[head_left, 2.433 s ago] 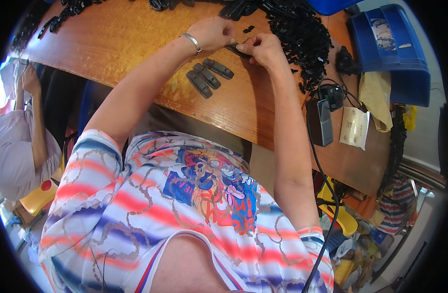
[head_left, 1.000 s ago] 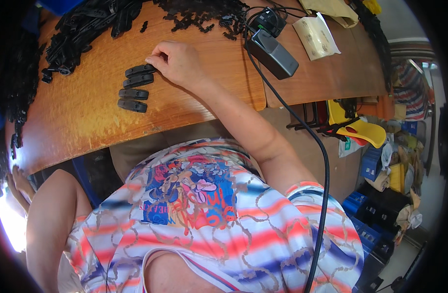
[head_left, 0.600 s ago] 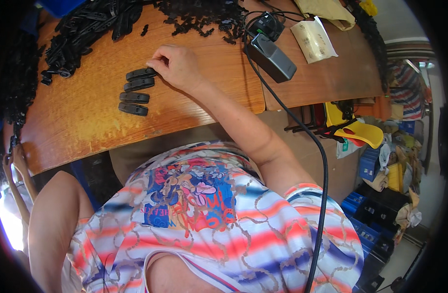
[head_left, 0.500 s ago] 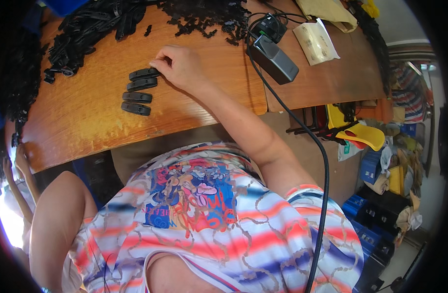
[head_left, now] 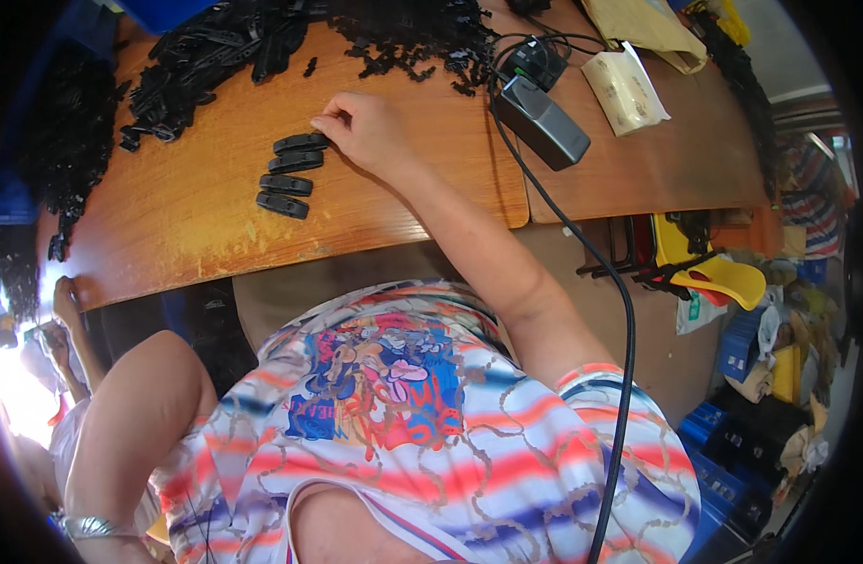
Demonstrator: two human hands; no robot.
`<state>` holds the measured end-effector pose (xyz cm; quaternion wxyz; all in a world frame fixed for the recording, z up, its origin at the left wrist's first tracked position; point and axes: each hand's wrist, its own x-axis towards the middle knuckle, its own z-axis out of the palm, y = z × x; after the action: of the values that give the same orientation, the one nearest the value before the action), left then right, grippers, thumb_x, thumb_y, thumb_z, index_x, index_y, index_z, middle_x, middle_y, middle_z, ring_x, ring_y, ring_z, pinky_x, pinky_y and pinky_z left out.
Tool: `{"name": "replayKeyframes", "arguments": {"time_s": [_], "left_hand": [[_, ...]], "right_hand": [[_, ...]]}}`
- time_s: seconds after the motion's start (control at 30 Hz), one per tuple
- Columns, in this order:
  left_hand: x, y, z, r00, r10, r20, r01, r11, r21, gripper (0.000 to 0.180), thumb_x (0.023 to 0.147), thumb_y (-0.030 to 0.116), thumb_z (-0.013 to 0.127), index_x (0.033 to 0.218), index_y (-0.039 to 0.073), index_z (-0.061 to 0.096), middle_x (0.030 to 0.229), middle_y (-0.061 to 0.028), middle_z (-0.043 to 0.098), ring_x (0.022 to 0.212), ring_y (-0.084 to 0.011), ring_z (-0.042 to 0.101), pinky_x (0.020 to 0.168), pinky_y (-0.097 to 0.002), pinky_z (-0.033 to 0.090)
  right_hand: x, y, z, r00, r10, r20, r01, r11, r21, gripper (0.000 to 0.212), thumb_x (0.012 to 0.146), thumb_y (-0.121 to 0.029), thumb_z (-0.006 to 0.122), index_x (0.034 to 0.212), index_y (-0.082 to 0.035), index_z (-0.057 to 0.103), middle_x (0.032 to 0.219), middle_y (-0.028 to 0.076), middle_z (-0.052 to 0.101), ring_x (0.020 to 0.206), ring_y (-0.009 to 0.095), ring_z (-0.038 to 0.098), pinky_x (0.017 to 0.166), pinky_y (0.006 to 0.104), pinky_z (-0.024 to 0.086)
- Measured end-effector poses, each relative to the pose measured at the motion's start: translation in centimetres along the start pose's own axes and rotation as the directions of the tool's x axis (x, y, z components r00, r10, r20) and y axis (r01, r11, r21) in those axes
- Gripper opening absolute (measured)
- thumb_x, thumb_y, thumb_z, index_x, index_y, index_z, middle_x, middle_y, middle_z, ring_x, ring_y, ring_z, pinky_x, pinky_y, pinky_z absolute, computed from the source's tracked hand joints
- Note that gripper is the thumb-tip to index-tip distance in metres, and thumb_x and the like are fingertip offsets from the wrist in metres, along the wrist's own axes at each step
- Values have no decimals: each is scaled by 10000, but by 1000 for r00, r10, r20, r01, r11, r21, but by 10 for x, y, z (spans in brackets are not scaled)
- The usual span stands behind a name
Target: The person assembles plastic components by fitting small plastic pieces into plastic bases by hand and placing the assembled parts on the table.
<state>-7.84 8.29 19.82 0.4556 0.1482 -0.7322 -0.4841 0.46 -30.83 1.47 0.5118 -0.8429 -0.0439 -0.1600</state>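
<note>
Black clips (head_left: 290,174), 4 in a row; right hand (head_left: 370,132) fingertips pinched together touching the top one.

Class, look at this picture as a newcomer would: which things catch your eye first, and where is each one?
The right hand rests on the wooden table, fingertips at the top of a short row of four black clips. Heaps of black plastic parts spread along the table's far edge. To the right lies a grey power adapter with its black cable trailing down.
</note>
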Motion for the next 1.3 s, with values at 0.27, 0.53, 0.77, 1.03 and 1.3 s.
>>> {"name": "replayKeyframes", "arguments": {"time_s": [0.27, 0.53, 0.77, 1.03, 1.3], "left_hand": [[-110, 111, 236, 999, 31, -17, -30, 999, 42, 367, 1119, 294, 515, 1316, 61, 720, 1392, -215, 680, 1163, -374, 714, 954, -509, 601], [36, -28, -95, 996, 73, -43, -68, 992, 110, 376, 1127, 297, 497, 1322, 61, 716, 1393, -215, 679, 1162, -374, 715, 957, -511, 600], [-55, -108, -196, -356, 64, -932, 687, 694, -215, 417, 952, 125, 772, 1321, -38, 668, 1233, -124, 724, 1146, -235, 705, 1021, -357, 545], [-67, -148, -273, -183, 343, -921, 980, 141, -142, 529, 874, 193, 849, 1347, 53, 659, 1289, -149, 664, 1190, -307, 684, 1007, -410, 563], [-78, -166, -259, -117, 492, -863, 992, 13, -127, 306, 909, 163, 823, 1162, 4, 758, 1207, -104, 688, 1072, -323, 650, 899, -401, 547]], "right_hand": [[5, -15, 2, 999, -37, 22, 36, 998, 47, 199, 898, -238, 820, 859, -61, 739, 793, 87, 720, 727, 278, 698, 661, 421, 527], [37, -6, -10, 992, -127, -14, 123, 980, -156, 95, 920, -119, 789, 993, -62, 768, 943, 106, 715, 832, 252, 735, 730, 372, 565], [95, -2, 22, 987, -148, 60, 159, 873, -461, 185, 923, -59, 726, 1089, -112, 787, 1128, 110, 678, 946, 361, 722, 811, 487, 579], [104, -6, 18, 991, -30, 128, 84, 895, -439, 131, 912, -91, 766, 1040, -62, 770, 1027, 167, 691, 928, 403, 715, 811, 495, 570], [80, -23, 4, 956, -31, 293, 135, 930, -341, 173, 898, -26, 750, 1070, -27, 766, 1063, 191, 696, 959, 405, 703, 855, 482, 563]]}}
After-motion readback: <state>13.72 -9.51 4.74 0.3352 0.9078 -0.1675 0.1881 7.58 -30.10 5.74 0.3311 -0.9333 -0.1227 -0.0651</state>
